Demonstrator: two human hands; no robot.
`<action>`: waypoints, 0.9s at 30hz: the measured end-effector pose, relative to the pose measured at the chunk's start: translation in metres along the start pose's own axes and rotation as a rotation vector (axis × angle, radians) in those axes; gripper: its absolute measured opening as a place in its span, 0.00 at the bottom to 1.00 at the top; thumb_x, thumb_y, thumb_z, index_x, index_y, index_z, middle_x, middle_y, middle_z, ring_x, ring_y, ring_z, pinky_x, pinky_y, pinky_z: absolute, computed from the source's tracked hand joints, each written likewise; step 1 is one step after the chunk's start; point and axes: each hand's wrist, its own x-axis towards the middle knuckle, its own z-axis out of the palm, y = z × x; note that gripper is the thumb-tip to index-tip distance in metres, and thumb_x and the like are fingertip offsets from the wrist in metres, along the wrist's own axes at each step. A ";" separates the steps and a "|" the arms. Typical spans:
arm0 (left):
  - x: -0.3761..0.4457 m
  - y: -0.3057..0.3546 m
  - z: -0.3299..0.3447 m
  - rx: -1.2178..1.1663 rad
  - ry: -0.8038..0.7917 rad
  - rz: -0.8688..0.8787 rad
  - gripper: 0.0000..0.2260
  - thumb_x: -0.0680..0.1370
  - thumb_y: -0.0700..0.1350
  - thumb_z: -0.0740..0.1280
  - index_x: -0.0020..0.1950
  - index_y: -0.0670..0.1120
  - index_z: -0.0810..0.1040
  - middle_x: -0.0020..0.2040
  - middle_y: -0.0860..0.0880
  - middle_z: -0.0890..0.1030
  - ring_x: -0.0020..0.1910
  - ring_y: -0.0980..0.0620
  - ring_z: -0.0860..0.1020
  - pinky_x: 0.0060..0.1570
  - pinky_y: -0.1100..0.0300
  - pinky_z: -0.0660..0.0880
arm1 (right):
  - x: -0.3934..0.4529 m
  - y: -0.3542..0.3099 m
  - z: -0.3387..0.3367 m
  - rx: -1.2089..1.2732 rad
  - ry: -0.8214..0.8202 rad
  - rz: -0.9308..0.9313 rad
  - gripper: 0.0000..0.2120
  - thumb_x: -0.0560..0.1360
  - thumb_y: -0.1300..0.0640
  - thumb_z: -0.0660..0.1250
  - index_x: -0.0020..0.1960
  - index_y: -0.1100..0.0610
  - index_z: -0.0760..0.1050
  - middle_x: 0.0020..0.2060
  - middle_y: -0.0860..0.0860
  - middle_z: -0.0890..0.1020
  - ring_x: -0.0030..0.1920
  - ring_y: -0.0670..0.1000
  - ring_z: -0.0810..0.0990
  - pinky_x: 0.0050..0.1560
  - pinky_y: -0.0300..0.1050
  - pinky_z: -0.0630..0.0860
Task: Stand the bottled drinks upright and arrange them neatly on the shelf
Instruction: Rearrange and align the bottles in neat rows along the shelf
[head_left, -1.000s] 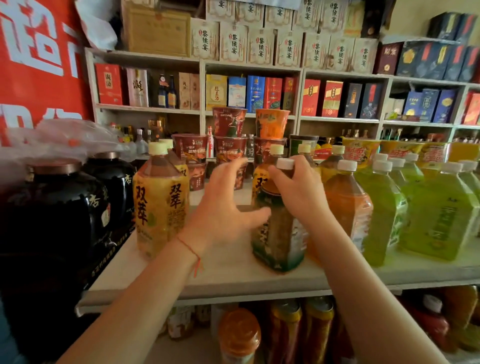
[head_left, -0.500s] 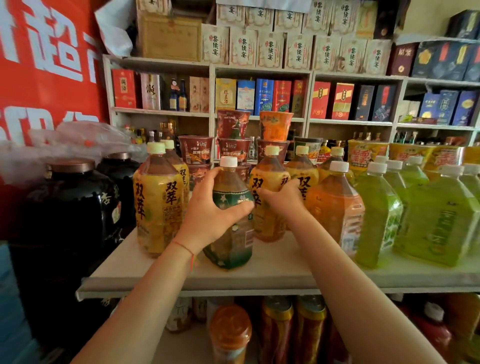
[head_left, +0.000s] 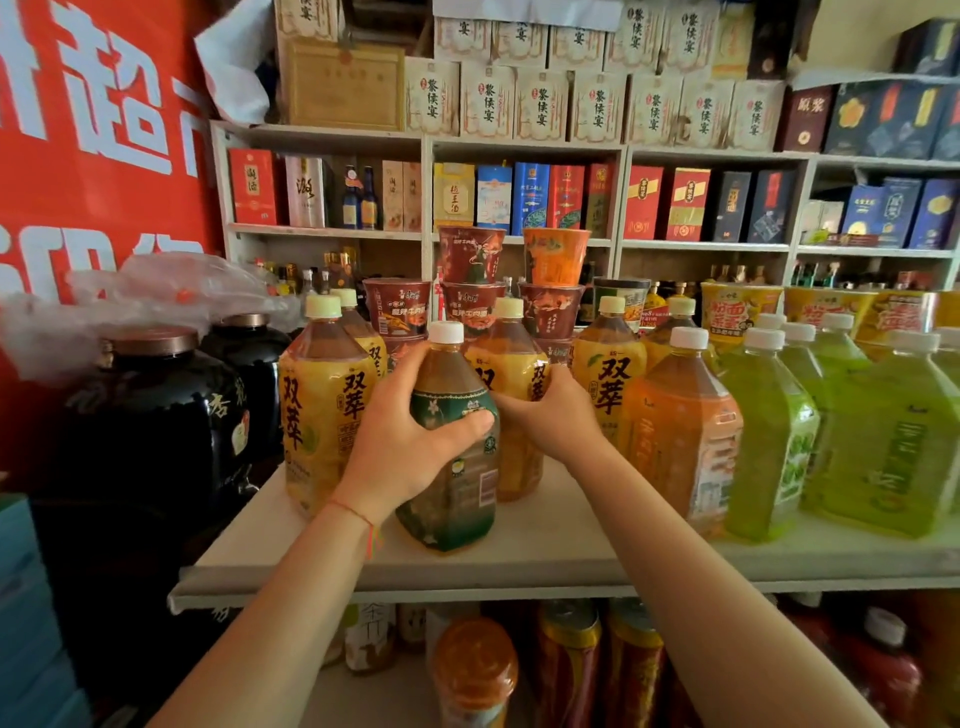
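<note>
A dark-green-labelled tea bottle (head_left: 457, 467) with a white cap stands upright near the front of the white shelf (head_left: 519, 566). My left hand (head_left: 405, 441) grips its left side, thumb across the label. My right hand (head_left: 556, 415) grips the yellow-labelled bottle (head_left: 511, 374) just behind it. More yellow bottles stand at the left (head_left: 322, 410) and right (head_left: 610, 379). An orange bottle (head_left: 680, 431) and several green bottles (head_left: 769, 441) stand upright to the right.
Two black jars (head_left: 156, 431) under clear plastic stand at the shelf's left end. Stacked instant-noodle cups (head_left: 472, 280) stand behind the bottles. Boxed liquor fills the back shelves. Cans and bottles (head_left: 566, 670) sit on the shelf below.
The green-labelled bottle has moved left along the shelf front, from in front of the orange bottle to beside the left yellow bottle. My right hand left it and took the yellow bottle behind.
</note>
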 end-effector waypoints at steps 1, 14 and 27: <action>0.000 -0.001 0.003 0.035 0.031 -0.002 0.37 0.70 0.56 0.78 0.74 0.60 0.63 0.63 0.56 0.70 0.64 0.56 0.71 0.62 0.61 0.70 | -0.006 -0.001 -0.003 -0.015 0.026 -0.004 0.30 0.68 0.42 0.78 0.61 0.53 0.69 0.50 0.48 0.79 0.48 0.48 0.79 0.41 0.42 0.80; 0.033 0.000 0.064 -0.115 0.006 -0.354 0.29 0.79 0.62 0.63 0.77 0.64 0.54 0.76 0.46 0.58 0.73 0.40 0.61 0.70 0.39 0.65 | -0.087 -0.003 -0.050 0.238 0.417 -0.219 0.26 0.68 0.43 0.77 0.58 0.50 0.69 0.48 0.45 0.79 0.48 0.44 0.79 0.44 0.43 0.80; -0.004 -0.013 -0.030 0.455 0.627 0.343 0.11 0.78 0.46 0.68 0.56 0.41 0.78 0.55 0.43 0.78 0.56 0.44 0.76 0.57 0.56 0.71 | -0.084 -0.041 0.020 0.317 0.253 -0.234 0.24 0.68 0.43 0.77 0.53 0.43 0.64 0.48 0.43 0.76 0.48 0.42 0.78 0.45 0.41 0.79</action>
